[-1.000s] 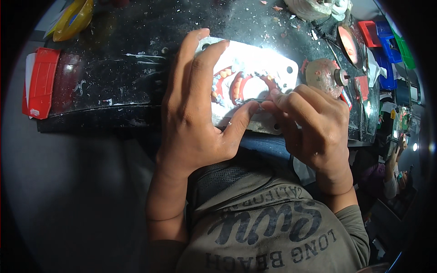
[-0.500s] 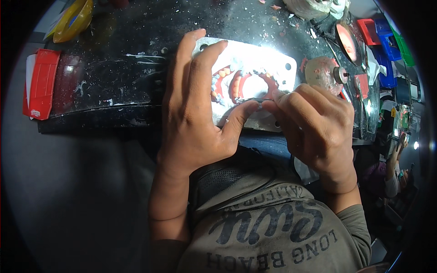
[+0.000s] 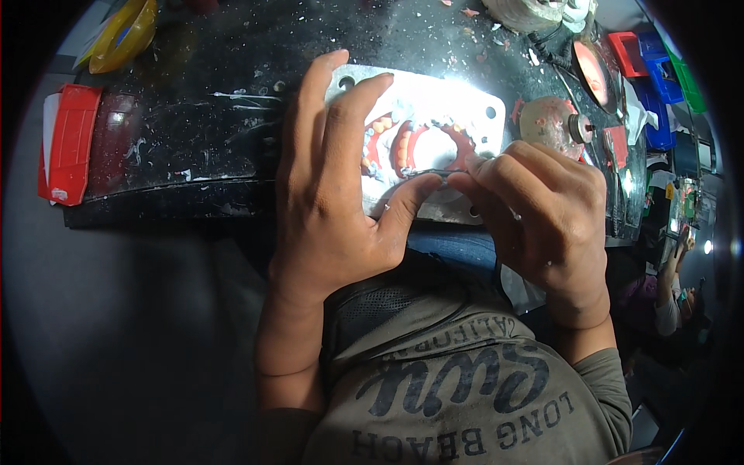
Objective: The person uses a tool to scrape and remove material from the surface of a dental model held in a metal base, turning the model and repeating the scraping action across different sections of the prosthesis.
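A light metal denture flask half (image 3: 467, 99) with bolt holes lies at the bench's near edge under a bright light. White plaster fills it, around two pink-red denture arches with teeth, a full one (image 3: 459, 147) and a partly hidden one (image 3: 375, 143). My left hand (image 3: 333, 186) spans the flask's left side, fingers reaching the far edge, thumb at the near side, gripping it. My right hand (image 3: 539, 205) is closed, pinching a thin metal tool (image 3: 440, 171) whose tip lies by my left thumb and the full arch's near end. Most of the tool is hidden in my fingers.
Right of the flask stand a round glass burner (image 3: 549, 124) and a pan of pink wax (image 3: 590, 66). Red, blue and green bins (image 3: 659, 70) line the far right. A red tray (image 3: 75, 143) and yellow container (image 3: 124, 35) sit left. Scraps litter the black bench (image 3: 209, 66).
Both hands keep almost the same pose. My left index finger has shifted slightly, and my right hand has moved a little to the right with the tool.
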The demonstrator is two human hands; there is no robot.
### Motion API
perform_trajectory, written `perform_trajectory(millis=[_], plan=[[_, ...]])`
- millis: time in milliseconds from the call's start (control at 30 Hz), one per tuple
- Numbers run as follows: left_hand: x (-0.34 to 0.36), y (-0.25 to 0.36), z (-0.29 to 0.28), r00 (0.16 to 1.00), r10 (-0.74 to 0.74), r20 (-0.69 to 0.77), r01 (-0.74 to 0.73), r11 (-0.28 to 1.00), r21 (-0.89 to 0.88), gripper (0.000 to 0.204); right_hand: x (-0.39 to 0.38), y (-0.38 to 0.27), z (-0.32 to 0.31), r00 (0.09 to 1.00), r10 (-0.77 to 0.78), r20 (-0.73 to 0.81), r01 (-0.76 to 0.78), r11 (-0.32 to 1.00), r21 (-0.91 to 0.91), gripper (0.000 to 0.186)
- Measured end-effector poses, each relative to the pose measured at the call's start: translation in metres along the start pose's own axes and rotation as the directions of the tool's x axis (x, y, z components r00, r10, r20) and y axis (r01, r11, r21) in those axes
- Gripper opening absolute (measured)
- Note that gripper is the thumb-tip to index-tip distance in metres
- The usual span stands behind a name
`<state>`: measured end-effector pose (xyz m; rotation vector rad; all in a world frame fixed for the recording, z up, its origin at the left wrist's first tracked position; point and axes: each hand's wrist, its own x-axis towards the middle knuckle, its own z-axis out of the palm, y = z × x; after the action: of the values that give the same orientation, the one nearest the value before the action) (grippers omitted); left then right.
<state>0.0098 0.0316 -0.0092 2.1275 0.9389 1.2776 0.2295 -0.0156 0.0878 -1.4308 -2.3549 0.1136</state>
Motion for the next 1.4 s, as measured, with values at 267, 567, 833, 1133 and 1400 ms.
perform_trajectory(millis=[267, 567, 833, 1133, 1400], plan=[[0.002, 0.005, -0.003, 1.0, -0.01, -0.003, 0.01, 1.0, -0.014, 0.073, 0.0, -0.004, -0.001, 1.0, 0.001, 0.01, -0.001, 1.0, -0.016, 0.025], [0.001, 0.006, -0.003, 1.0, -0.022, 0.007, 0.021, 0.999, 0.024, 0.071, -0.008, -0.01, 0.002, 1.0, -0.002, -0.009, 0.001, 0.999, -0.049, 0.019], [0.0, 0.007, -0.001, 1.0, -0.027, 0.0, 0.027, 1.0, -0.001, 0.071, -0.01, -0.008, 0.002, 1.0, 0.002, -0.004, -0.002, 1.0, -0.023, 0.017], [-0.002, 0.009, 0.0, 0.999, -0.045, -0.004, 0.045, 0.999, -0.029, 0.067, -0.019, -0.014, 0.008, 0.999, 0.017, -0.038, -0.02, 0.997, -0.07, 0.019], [-0.002, 0.014, -0.001, 0.997, -0.073, 0.004, 0.074, 0.997, -0.015, 0.067, -0.024, -0.019, 0.017, 0.993, 0.029, -0.115, -0.04, 0.995, -0.095, 0.022]])
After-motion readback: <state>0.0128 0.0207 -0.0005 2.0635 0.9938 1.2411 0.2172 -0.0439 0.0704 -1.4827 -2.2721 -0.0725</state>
